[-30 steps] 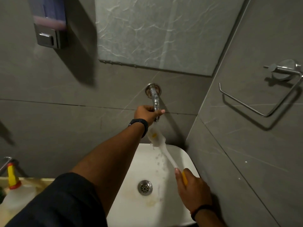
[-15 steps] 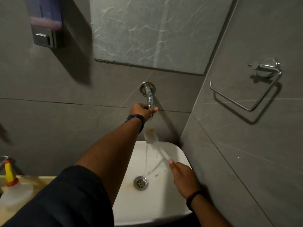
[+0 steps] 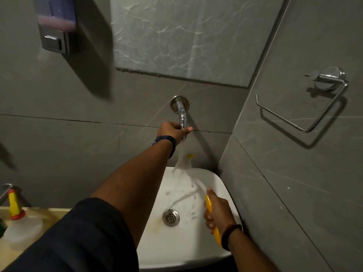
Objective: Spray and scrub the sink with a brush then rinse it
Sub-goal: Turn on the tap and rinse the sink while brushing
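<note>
A white sink (image 3: 214, 179) sits in the corner, its metal drain (image 3: 171, 217) ringed by a yellowish stain. My left hand (image 3: 172, 132) is closed around the end of the chrome wall tap (image 3: 181, 112). Water runs from the tap into the basin. My right hand (image 3: 217, 213) grips the yellow handle of a brush (image 3: 184, 163), whose white head sits under the stream at the sink's back edge.
A clear spray bottle (image 3: 21, 226) with a yellow and red nozzle stands on the beige counter (image 3: 47, 214) at the left. A soap dispenser (image 3: 57, 26) hangs on the wall, a mirror (image 3: 188, 36) above the tap, and a chrome towel ring (image 3: 306, 107) on the right wall.
Water now flows harder over the brush head. My right hand has turned, so more of the yellow handle shows. My left hand stays on the tap.
</note>
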{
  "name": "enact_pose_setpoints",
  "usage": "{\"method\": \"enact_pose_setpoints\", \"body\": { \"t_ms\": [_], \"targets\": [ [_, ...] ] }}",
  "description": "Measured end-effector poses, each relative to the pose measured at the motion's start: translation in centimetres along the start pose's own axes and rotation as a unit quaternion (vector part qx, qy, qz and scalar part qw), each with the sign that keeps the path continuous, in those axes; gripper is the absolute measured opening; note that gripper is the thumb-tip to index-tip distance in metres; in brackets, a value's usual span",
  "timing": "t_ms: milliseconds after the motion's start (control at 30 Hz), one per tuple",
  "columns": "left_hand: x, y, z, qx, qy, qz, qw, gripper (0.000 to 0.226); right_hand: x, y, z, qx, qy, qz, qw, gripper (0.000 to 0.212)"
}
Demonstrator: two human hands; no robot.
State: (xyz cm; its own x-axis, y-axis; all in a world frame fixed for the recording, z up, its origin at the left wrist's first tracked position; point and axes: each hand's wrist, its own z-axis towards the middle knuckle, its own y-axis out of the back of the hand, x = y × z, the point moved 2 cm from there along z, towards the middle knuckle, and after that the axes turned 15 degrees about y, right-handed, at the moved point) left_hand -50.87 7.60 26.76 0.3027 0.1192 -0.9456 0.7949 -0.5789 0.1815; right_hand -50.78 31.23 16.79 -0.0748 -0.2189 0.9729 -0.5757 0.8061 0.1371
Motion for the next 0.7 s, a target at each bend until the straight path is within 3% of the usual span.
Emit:
{"method": "enact_pose_setpoints", "body": {
  "t_ms": [100, 200, 300, 333, 367, 433, 467, 533, 600, 700],
  "targets": [
    [0.0, 0.1, 0.0, 0.003, -0.001, -0.003, 1.0, 0.025, 0.4, 0.1, 0.0, 0.063, -0.072, 0.08, 0.992, 0.054],
    [0.1, 0.1, -0.1, 0.007, 0.001, -0.012, 1.0, 0.023, 0.5, 0.0, -0.3, 0.091, -0.077, 0.09, 0.989, 0.056],
    [0.1, 0.1, -0.2, 0.005, 0.003, -0.011, 1.0, 0.024, 0.4, -0.1, -0.4, 0.029, 0.054, -0.018, 0.998, 0.054],
    [0.1, 0.1, -0.3, 0.002, 0.003, -0.01, 1.0, 0.025, 0.6, 0.0, -0.7, 0.001, 0.134, -0.117, 0.984, 0.055],
    [0.0, 0.1, -0.3, 0.0, 0.004, -0.009, 1.0, 0.025, 0.8, 0.1, -1.0, -0.023, 0.209, -0.243, 0.947, 0.055],
    [0.0, 0.1, -0.2, -0.002, 0.004, -0.003, 1.0, 0.027, 0.9, 0.4, -1.7, -0.061, 0.305, -0.456, 0.834, 0.05],
    [0.0, 0.2, -0.2, -0.003, 0.004, 0.0, 1.0, 0.028, 0.7, 0.4, -1.9, -0.055, 0.334, -0.522, 0.783, 0.046],
    [0.0, 0.2, -0.2, -0.006, 0.002, 0.006, 1.0, 0.029, 0.3, 0.5, -1.9, -0.04, 0.364, -0.592, 0.718, 0.039],
    [0.1, 0.1, -0.2, -0.01, 0.001, 0.011, 1.0, 0.031, 0.0, 0.6, -1.8, -0.047, 0.386, -0.607, 0.693, 0.037],
    [0.0, 0.1, -0.3, -0.014, 0.001, 0.016, 1.0, 0.031, 0.0, 0.3, -2.0, -0.051, 0.377, -0.58, 0.72, 0.037]
  ]
}}
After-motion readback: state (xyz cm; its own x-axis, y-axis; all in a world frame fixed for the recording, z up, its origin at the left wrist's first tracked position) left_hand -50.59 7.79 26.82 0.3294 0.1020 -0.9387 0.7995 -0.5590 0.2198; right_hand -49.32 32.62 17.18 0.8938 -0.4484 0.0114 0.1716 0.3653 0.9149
